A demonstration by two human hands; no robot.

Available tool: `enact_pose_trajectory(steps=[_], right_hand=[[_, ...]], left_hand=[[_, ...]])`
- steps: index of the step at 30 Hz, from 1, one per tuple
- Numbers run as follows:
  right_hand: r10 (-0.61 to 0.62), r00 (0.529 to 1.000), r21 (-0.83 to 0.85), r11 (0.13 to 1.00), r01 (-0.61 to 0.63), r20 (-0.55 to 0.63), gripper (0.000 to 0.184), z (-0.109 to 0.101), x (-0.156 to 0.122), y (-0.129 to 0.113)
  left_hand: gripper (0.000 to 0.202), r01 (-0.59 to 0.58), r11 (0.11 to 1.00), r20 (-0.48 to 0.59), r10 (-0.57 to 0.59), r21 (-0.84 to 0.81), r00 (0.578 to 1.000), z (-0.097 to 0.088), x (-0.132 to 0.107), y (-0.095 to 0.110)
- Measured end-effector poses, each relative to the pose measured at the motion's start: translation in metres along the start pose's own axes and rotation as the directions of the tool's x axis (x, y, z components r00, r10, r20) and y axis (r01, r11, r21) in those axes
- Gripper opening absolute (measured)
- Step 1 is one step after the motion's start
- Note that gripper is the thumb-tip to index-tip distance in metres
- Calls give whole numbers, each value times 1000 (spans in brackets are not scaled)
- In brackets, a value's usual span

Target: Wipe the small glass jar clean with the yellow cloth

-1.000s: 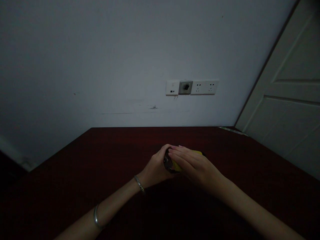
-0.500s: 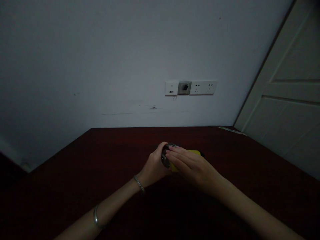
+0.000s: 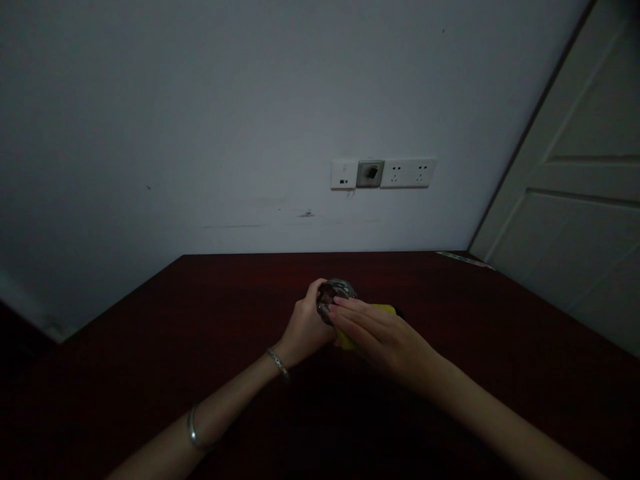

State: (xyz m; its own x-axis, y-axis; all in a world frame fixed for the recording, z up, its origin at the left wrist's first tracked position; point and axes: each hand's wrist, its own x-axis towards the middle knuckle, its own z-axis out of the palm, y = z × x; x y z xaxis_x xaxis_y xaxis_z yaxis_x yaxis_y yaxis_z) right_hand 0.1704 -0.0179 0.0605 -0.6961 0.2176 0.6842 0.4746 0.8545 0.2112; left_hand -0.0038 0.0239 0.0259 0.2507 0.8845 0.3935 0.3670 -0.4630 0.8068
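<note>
My left hand (image 3: 309, 327) is wrapped round a clear, shiny glass (image 3: 344, 288), held tilted above the table with its round rim partly showing. My right hand (image 3: 383, 330) lies over the near right side of the glass, its fingers straight and together. Under that palm is a yellow sponge (image 3: 384, 309), held against the glass. Its corner shows past the back of the hand, with a dark bit beside it. Most of the sponge and the lower part of the glass are hidden by my hands.
The dark red table (image 3: 250, 277) meets a pale wall (image 3: 225, 133) at the back. Wall sockets (image 3: 405, 173) are set above it. A thin pale strip (image 3: 465, 259) lies at the back right corner, by a white panelled door (image 3: 575, 220).
My left hand and the glass have shifted slightly left and up. My right hand has slid slightly lower with the sponge, so more of the glass shows.
</note>
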Motion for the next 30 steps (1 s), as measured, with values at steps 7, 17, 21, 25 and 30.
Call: enact_pose_trajectory(steps=[7,17,21,25,30], right_hand=[[45,999,102,994,-43,-22,34,2,-7,6],[421,887,340,876,-343,-189,39,-6,-15,27],[394,909,367,872,-323,-137,38,-4,-15,29],[285,955,338,910,-241,-86,39,-2,-16,28],[116,991,207,973,-99,-73,37,-1,-14,19]], left_hand=[[70,136,938,33,-133,-320,991,5,8,-10],[71,370,730,243,-280,-575,929,-2,-3,23],[67,395,690,312,-250,-607,917,-1,-5,31],[68,398,685,308,-258,-610,916,2,-4,29],[69,343,711,230,-255,-614,939,6,0,17]])
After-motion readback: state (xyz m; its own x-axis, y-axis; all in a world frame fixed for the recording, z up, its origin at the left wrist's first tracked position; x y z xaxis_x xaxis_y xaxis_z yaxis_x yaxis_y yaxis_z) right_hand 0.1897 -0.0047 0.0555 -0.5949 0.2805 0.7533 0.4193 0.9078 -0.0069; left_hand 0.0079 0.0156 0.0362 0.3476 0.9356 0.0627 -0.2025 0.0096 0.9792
